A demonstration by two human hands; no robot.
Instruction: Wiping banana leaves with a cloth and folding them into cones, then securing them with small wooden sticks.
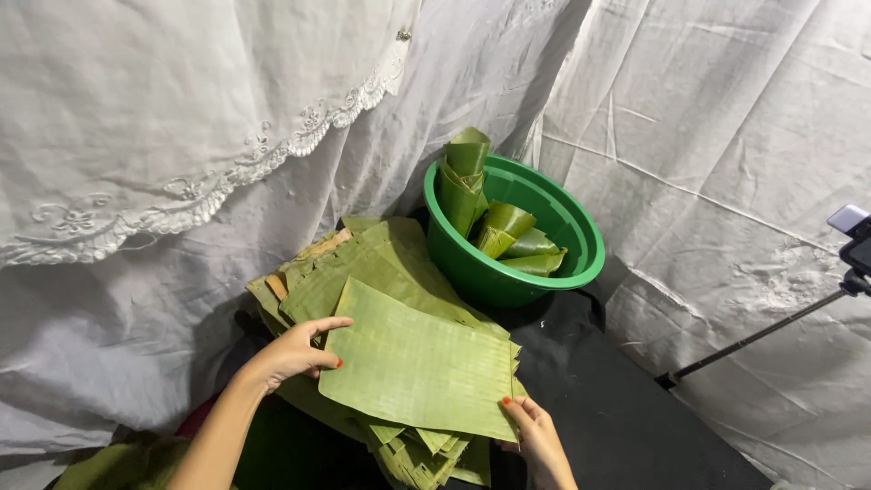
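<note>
A flat rectangular piece of green banana leaf [419, 365] lies on top of a stack of cut leaves [363, 263]. My left hand [295, 351] grips its left edge, fingers over the top. Its near right corner is pinched by my right hand [533, 430]. Behind the stack sits a round green plastic basin [581, 263] holding several leaves rolled into cones [467, 181].
White cloth with a lace edge [227, 172] hangs at the left and back. White plastic sheeting [726, 181] covers the right side. A phone on a tripod [848, 231] stands at the far right. The stack and basin rest on a black surface [617, 408].
</note>
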